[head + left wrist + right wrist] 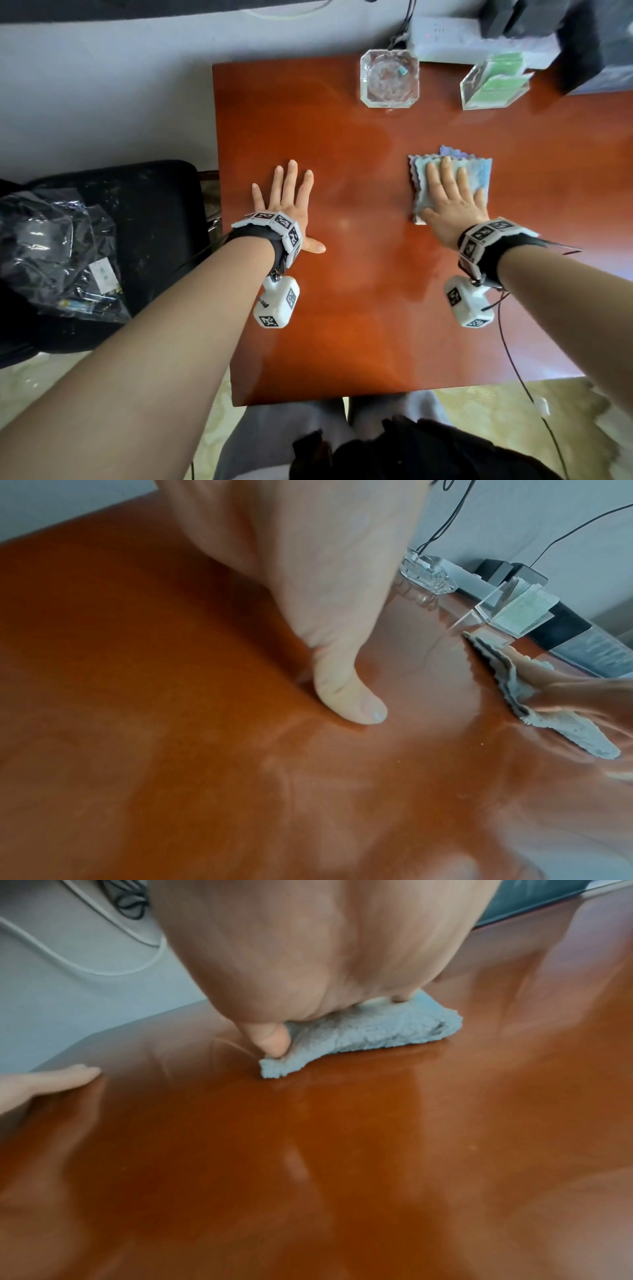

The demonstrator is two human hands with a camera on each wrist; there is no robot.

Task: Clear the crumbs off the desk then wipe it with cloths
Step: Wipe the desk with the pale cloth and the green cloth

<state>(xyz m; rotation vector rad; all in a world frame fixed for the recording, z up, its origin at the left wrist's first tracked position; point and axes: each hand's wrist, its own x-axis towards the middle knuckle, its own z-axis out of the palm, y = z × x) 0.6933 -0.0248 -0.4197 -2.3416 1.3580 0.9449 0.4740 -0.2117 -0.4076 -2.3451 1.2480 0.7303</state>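
The forearms enter from the near edge, and the wrist-worn camera units hang below them over the red-brown surface (359, 308). The left hand (286, 202) lies flat at about 9 o'clock from the surface centre, fingers straight and spread, thumb out to the side, holding nothing. The right hand (452, 202) lies at about 3 o'clock, palm down with straight fingers pressing on the folded blue cloth (479, 171); the right wrist view shows the thumb pinning the cloth's near corner, and lavender layers show at the cloth's far edge. The step in hand appears to be the wipe. To do it well, keep the palm weight even across the cloth so that the whole pad stays in contact, work in overlapping straight passes, and keep the left hand planted as a brace clear of the cloth path. The left wrist view shows two or three pale specks on the surface between the hands; direct a pass over them. Stop each pass short of the containers at the far edge. The clear glass dish (389, 78) at 12 o'clock holds a small teal item and some faint residue that is too blurred to identify. The clear acrylic holder (493, 84) at about 1 o'clock holds green and white packets standing at a tilt.
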